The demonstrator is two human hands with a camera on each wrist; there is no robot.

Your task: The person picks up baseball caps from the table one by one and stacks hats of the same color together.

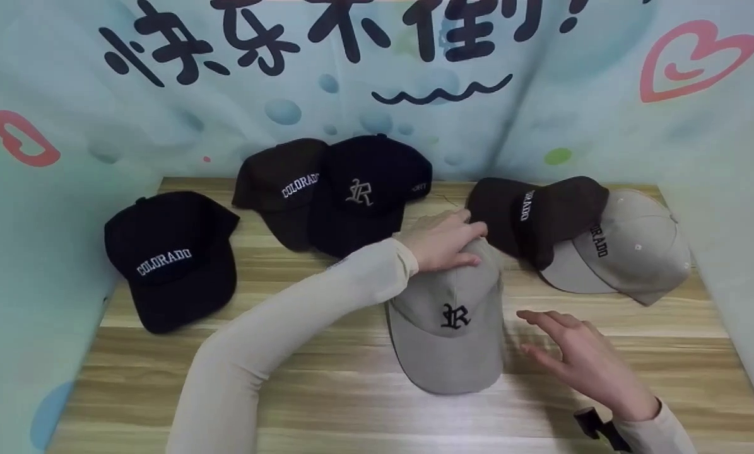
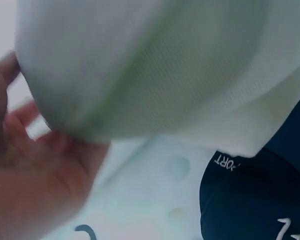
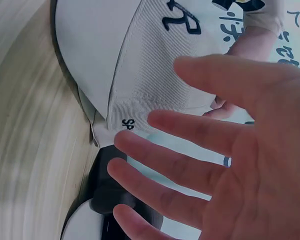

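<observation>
A light grey baseball cap [image 1: 449,359] with a dark letter emblem is at the middle of the table, brim toward me. My left hand [image 1: 440,243] grips it at the back of the crown; in the left wrist view the fingers curl around the edge of the pale cloth [image 2: 140,90]. To the right of the cap, my right hand [image 1: 582,362] hovers with fingers extended, holding nothing. The right wrist view has its spread fingers [image 3: 175,160] in front of the cap's side.
On the wooden table [image 1: 326,403], a black cap [image 1: 175,252] lies left. Behind, a dark brown cap [image 1: 282,170] is overlapped by a black cap [image 1: 377,170]. At right, another brown cap [image 1: 566,202] overlaps a grey cap [image 1: 642,246]. A printed cloth [image 1: 225,126] hangs behind.
</observation>
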